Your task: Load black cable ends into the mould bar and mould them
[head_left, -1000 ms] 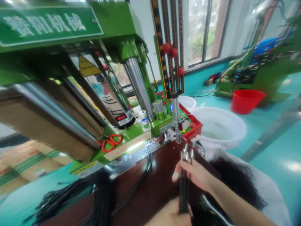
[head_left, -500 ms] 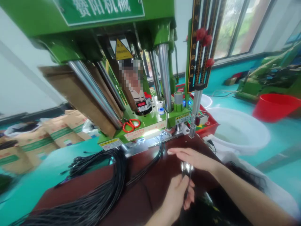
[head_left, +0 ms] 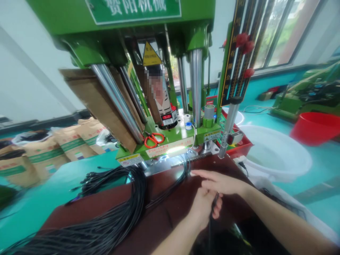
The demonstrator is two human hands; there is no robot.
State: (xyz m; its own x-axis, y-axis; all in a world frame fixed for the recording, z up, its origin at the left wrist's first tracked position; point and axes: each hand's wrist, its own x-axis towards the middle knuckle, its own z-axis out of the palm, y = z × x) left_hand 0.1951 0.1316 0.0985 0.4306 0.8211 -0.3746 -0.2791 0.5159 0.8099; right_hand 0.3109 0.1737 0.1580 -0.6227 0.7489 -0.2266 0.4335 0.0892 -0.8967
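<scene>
My left hand (head_left: 203, 209) is closed around black cables (head_left: 214, 203), whose lower length hangs down toward the dark area at the bottom. My right hand (head_left: 224, 182) lies across the top of the left one, fingers stretched out to the left and touching it. Something white covers the tip of its forefinger. The cables' upper ends are hidden behind my right hand. Just left of the fingertips, several thin black cables (head_left: 183, 173) run from the machine's metal plate (head_left: 159, 166) over the brown tabletop (head_left: 175, 209).
A green press (head_left: 170, 141) stands ahead, with orange-handled scissors (head_left: 154, 140) on its base. A large bundle of black cables (head_left: 106, 219) covers the table's left. Paper sacks (head_left: 47, 152) stand at far left; a white tub (head_left: 281, 148) and red bucket (head_left: 316, 129) are right.
My right hand has come down onto the left hand, covering the shiny metal cable ends that showed before. The view has shifted slightly, so the machine appears further right.
</scene>
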